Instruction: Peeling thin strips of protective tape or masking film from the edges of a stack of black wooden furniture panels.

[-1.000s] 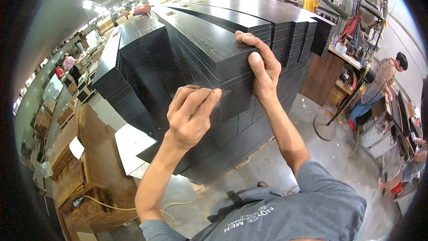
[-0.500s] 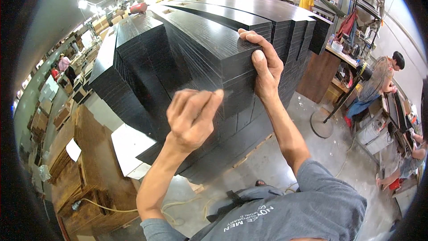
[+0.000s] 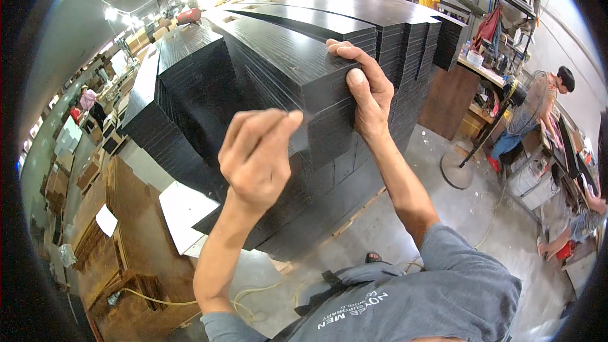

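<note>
Before me stands a tall stack of black boards (image 3: 329, 183) with faint grain on their faces. My right hand (image 3: 373, 98) grips the near right corner of a top black board (image 3: 278, 44), fingers over its upper face and thumb against its edge. My left hand (image 3: 256, 158) is raised in front of the board's near left corner, with its fingers pinched together. Whatever those fingers may hold is hidden.
A red tool (image 3: 189, 16) lies on the stack's far left. Brown panels (image 3: 152, 215) and a white board (image 3: 187, 212) stand at lower left. A pedestal fan (image 3: 457, 171) is to the right, near a co-worker (image 3: 532, 107) at a bench. A yellow hose (image 3: 164, 302) crosses the floor.
My left hand has moved slightly left and up, away from the board's corner. My right hand keeps its grip on the board. The view has shifted a little.
</note>
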Action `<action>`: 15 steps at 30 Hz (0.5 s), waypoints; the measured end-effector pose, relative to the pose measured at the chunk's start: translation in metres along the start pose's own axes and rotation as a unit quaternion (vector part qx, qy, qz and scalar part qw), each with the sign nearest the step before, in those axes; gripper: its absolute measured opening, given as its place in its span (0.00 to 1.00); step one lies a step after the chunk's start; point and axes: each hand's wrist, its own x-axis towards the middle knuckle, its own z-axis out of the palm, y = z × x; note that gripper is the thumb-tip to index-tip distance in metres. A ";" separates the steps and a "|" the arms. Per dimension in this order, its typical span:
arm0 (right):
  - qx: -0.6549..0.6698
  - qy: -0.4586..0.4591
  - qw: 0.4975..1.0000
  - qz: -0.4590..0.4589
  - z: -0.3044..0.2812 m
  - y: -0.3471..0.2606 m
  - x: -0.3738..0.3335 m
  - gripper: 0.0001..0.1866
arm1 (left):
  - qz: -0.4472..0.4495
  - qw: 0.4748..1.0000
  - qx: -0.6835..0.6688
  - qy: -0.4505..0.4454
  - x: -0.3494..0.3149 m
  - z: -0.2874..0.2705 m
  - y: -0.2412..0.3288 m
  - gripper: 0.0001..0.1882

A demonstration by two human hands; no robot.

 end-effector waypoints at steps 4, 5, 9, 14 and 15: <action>0.011 0.001 1.000 0.011 0.006 -0.002 -0.002 0.19 | 0.016 1.000 0.002 0.011 -0.013 0.009 -0.007 0.14; 0.010 0.002 1.000 0.010 0.006 -0.003 -0.003 0.19 | 0.033 0.999 0.009 0.010 -0.019 0.008 -0.007 0.14; -0.004 -0.003 1.000 -0.002 0.002 0.000 0.000 0.19 | 0.061 0.997 -0.027 -0.031 -0.043 0.013 -0.003 0.15; 0.018 -0.001 1.000 0.000 0.003 0.005 -0.003 0.19 | 0.031 0.999 0.029 0.012 -0.013 0.001 -0.008 0.17; 0.020 -0.004 1.000 -0.001 0.006 0.004 -0.003 0.19 | 0.032 0.999 0.029 0.011 -0.012 -0.001 -0.007 0.17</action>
